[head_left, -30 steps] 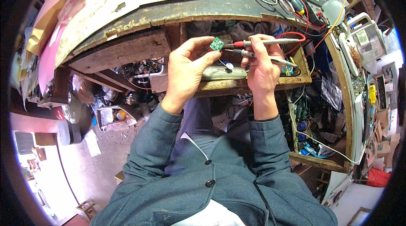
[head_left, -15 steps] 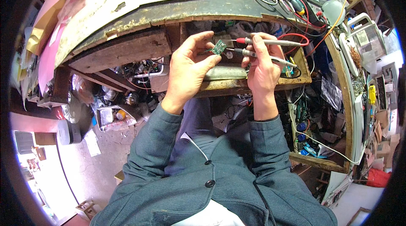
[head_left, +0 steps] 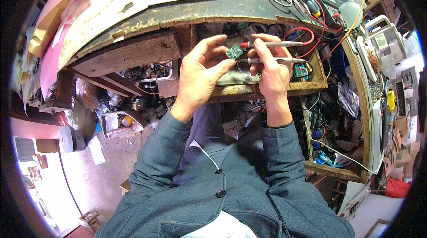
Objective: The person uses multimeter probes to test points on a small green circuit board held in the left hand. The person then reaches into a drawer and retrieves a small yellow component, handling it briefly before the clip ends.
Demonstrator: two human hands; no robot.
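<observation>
While the left hand (head_left: pixel 201 75) pinches a small green circuit board (head_left: pixel 234 51) by its lower edge between thumb and fingers, the board is held up in front of the open wooden drawer (head_left: pixel 267 89) under the worn workbench top (head_left: pixel 147 4). Compared with one second ago, the board sits slightly lower and closer to the right hand, and the left fingers are spread wider above it. To the right, the right hand (head_left: pixel 271 71) is closed around two slim probes at once: a red-tipped probe (head_left: pixel 275 43) uppermost and a black-tipped probe (head_left: pixel 271 60) below it, both lying nearly level with their tips pointing left at the board. The red tip stands just beside the board's upper right edge; whether either tip touches the board cannot be told. Since the earlier frame the probe tips have closed in on the board. Red and black leads (head_left: pixel 311 38) trail right from the probes into the tangle of wires at the bench's right end
</observation>
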